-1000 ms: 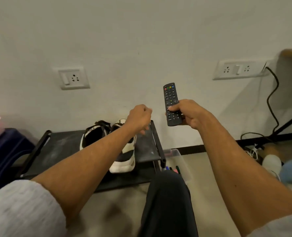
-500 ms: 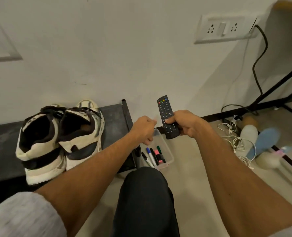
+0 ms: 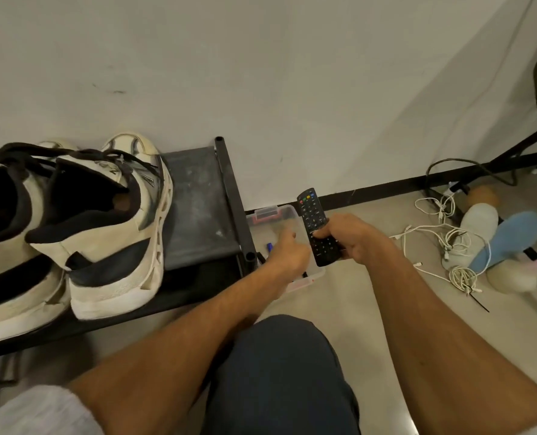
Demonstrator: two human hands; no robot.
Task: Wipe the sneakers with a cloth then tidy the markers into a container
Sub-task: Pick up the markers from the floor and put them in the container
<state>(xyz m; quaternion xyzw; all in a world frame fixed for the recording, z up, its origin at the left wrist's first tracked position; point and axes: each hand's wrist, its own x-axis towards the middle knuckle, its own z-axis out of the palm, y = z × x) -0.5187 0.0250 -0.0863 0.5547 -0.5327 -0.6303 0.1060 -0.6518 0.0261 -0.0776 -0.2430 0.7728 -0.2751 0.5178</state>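
Note:
Two white-and-black sneakers (image 3: 103,227) stand side by side on a low black rack (image 3: 195,208) at the left. Right of the rack, a clear plastic container (image 3: 271,215) sits on the floor against the wall. A blue marker (image 3: 269,247) shows inside it, and my left arm hides the others. My left hand (image 3: 287,254) hovers over the container, curled into a fist with nothing visible in it. My right hand (image 3: 350,238) grips a black remote control (image 3: 312,221) just above the container's right edge.
Tangled white cables (image 3: 449,243) lie on the floor at the right beside pale and blue soft objects (image 3: 505,240). A black frame bar (image 3: 468,171) and a dark cord run along the wall. My knee (image 3: 279,372) is below the hands.
Both hands have come down from in front of the wall to the container on the floor. The remote stays in my right hand and the left fist stays curled.

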